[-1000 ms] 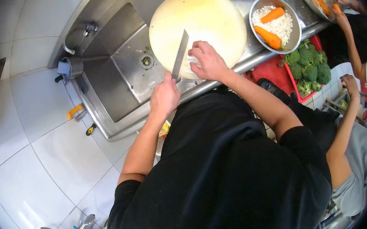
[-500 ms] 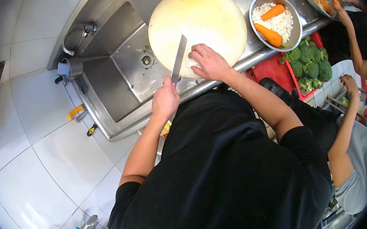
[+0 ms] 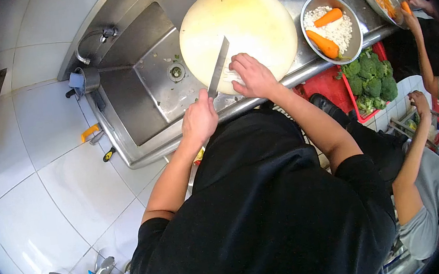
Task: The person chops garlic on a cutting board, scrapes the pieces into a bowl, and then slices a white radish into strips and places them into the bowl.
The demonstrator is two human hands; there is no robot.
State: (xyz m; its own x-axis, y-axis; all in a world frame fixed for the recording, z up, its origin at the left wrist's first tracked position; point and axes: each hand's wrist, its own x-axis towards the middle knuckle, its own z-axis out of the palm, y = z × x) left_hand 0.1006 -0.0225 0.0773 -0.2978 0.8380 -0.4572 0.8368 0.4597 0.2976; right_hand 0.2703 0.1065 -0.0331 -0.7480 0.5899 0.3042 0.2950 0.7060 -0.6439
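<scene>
We are apparently slicing: left hand (image 3: 199,118) gripping knife (image 3: 218,68); right hand (image 3: 254,76) resting over white food (image 3: 229,76), grip unclear; any next stroke needing finger clearance.

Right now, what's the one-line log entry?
Left hand: holds knife | Right hand: at white food on round board | Carrots: in metal bowl
</scene>
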